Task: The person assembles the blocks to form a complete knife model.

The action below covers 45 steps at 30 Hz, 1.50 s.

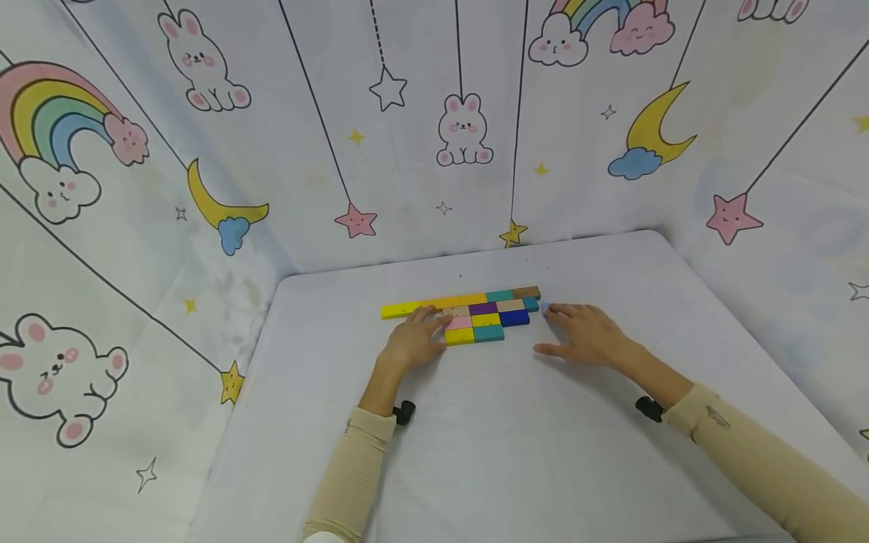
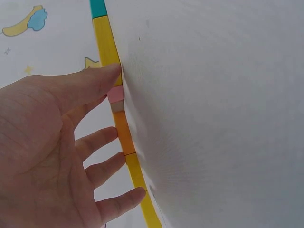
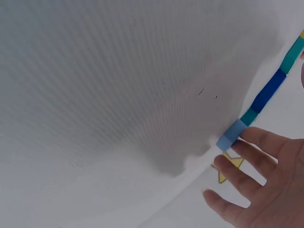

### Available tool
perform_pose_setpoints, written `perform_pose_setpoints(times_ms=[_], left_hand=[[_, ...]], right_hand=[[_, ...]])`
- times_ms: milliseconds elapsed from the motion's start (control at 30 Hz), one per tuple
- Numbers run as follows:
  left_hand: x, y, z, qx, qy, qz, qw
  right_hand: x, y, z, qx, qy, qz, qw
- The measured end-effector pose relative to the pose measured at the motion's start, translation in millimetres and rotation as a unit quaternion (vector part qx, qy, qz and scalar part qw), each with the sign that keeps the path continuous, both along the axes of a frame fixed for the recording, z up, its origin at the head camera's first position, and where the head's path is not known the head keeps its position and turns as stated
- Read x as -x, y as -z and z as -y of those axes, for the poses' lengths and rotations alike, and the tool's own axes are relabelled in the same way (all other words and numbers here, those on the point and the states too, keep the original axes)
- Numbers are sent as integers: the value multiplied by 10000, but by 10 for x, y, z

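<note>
Coloured flat blocks lie in staggered rows on the white table. My left hand (image 1: 410,343) is at their left side, fingers extended, its thumb tip touching the yellow block (image 1: 459,337) of the front row. A pink block (image 1: 459,323) sits behind that one, and a teal block (image 1: 489,333) adjoins it on the right. At the right end, the fingertips of my right hand (image 1: 591,335) touch a light blue block (image 3: 232,134), thumb spread away from it. Left of it are a small teal block (image 1: 531,304) and a dark blue block (image 1: 514,318).
The longest row runs along the back, from a yellow block (image 1: 400,310) through an orange block (image 1: 473,299) to a brown block (image 1: 526,292). Behind the white table (image 1: 516,452) hangs a cloth (image 1: 421,166) printed with rabbits, stars and moons.
</note>
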<state>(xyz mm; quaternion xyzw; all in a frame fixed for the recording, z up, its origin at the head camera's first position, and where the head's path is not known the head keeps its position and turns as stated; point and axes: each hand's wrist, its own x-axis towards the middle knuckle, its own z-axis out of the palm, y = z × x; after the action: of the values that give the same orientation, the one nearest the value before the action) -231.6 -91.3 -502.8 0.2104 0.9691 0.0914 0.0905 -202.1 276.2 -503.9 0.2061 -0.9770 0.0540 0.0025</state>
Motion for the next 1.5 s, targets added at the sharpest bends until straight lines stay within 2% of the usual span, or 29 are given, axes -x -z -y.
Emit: perform_pose_setpoints(times_ms=[367, 633, 867, 1067, 1500], left_hand=[[30, 23, 6, -76, 29, 39, 10000], [121, 94, -15, 63, -46, 190, 9998], [44, 18, 4, 6, -22, 80, 10000], [22, -20, 26, 4, -16, 76, 10000], [21, -18, 28, 19, -51, 70, 10000]], right_hand=[[-128, 18, 26, 12, -108, -79, 9999], [-210, 35, 34, 28, -214, -219, 9995], [-281, 65, 95, 105, -369, -245, 9990], [-324, 35, 171, 126, -447, -259, 9986], [-394, -12, 302, 141, -502, -230, 9984]])
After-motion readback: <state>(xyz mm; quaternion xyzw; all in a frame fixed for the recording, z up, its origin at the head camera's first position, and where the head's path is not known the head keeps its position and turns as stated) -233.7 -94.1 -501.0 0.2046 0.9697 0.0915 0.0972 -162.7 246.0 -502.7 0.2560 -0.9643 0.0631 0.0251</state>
